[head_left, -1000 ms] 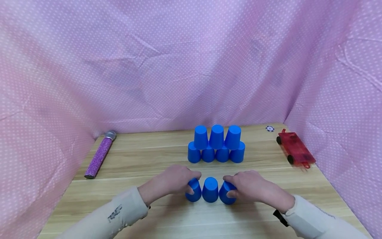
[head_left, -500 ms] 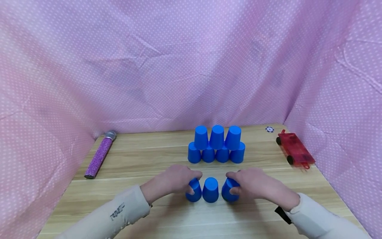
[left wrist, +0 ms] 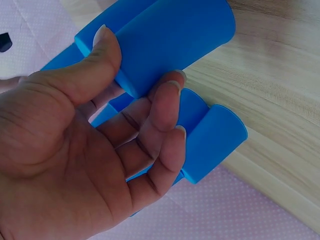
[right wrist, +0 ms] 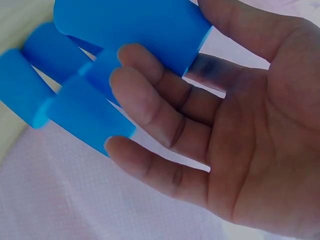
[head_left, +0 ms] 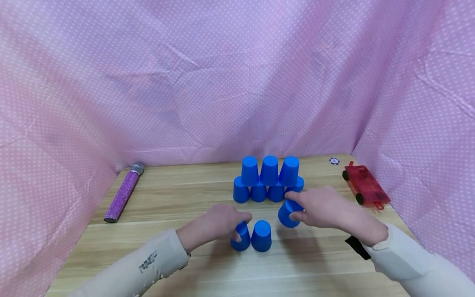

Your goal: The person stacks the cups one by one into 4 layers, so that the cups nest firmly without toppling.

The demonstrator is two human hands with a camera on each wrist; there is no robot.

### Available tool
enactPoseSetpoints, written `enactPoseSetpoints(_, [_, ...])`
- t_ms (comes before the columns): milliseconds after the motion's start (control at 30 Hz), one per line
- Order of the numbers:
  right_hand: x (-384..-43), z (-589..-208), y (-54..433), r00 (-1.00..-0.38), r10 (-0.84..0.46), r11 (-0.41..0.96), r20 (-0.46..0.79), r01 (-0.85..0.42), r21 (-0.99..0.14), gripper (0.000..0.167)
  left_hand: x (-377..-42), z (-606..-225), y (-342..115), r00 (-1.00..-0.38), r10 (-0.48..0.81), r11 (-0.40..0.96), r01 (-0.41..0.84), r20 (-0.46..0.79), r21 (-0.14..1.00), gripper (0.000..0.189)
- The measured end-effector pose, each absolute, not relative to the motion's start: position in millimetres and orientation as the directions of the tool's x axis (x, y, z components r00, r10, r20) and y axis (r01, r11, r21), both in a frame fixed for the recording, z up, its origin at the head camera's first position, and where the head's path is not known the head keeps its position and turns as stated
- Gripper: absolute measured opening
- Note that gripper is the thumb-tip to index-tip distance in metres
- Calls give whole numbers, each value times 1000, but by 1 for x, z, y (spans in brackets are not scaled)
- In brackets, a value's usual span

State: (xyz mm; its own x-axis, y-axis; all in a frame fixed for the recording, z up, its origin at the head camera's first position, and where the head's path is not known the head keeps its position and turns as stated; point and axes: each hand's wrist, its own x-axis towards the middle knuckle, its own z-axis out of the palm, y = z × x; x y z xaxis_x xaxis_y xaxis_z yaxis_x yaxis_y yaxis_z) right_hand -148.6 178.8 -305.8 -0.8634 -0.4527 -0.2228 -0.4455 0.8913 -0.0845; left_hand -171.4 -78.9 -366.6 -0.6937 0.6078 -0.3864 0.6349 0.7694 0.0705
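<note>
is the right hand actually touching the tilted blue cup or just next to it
Touching. The right wrist view shows it: the right hand grips the tilted blue cup, thumb against its end and fingers curled along its side.

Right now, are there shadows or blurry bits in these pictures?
Head view: soft shadows on the table near the left hand and right hand; left wrist view: skin creases look clear; right wrist view: rather dim, and the farther cups look blurry.

- Head view bright — soft shadows and a pale sheen on the surface [head_left: 167, 198]; red cart [head_left: 365, 185] smeared.
- Wrist views dimmer — the right one hazy, its cups [right wrist: 90, 112] soft-edged.
</note>
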Motion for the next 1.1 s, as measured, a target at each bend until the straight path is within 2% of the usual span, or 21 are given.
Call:
enactPoseSetpoints(233, [-163,-266,181,-873,-448,894,-193,-433,-119,58,-171,-367,-78,-696,606,769,636,-384,61,41])
enactPoseSetpoints(433, [-185,-238,189,-896,-429,903,-117,-426,-49,53,-170,-366,-75,-699,608,765,642,-377,44,37])
enactPoseSetpoints(867, [-232,-210,189,-915,-367,930,-165,-360,-72,62,-170,-366,-73,-703,593,776,629,-394,44,37])
enactPoseSetpoints(1100, [-255,-206,181,-897,-359,933,-256,-335,-133,68,-169,-365,-73,-711,582,786,617,-394,47,37])
